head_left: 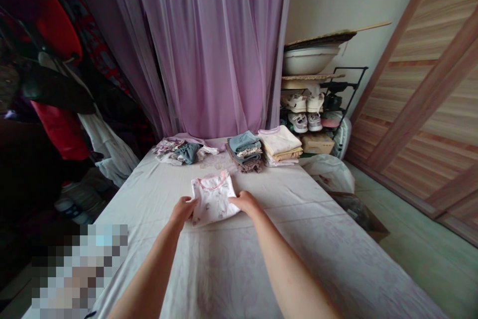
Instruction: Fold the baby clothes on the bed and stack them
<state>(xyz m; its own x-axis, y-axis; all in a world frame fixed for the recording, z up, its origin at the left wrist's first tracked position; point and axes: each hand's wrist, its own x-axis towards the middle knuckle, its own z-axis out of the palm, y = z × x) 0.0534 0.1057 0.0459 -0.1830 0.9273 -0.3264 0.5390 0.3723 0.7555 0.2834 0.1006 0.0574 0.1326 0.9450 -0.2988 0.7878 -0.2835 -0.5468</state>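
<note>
As we read the head view, the folded pink-collared white top (213, 199) lies straight ahead on the bedsheet (239, 264), long axis running away from us, collar at the far end. Left hand (182, 211) and right hand (242, 202) flank it, about equally near; fingers (234, 200) rest against its side edges, no clear pinch.

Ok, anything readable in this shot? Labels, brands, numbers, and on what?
No text can be read anywhere in this view.
Folded pink-trimmed top: printed pattern, no legible lettering.
Cardboard box: any marks are too small to read.
White sneakers: any logos are too small to read.
Pixelated patch at lower left: too blurred to read.
</note>
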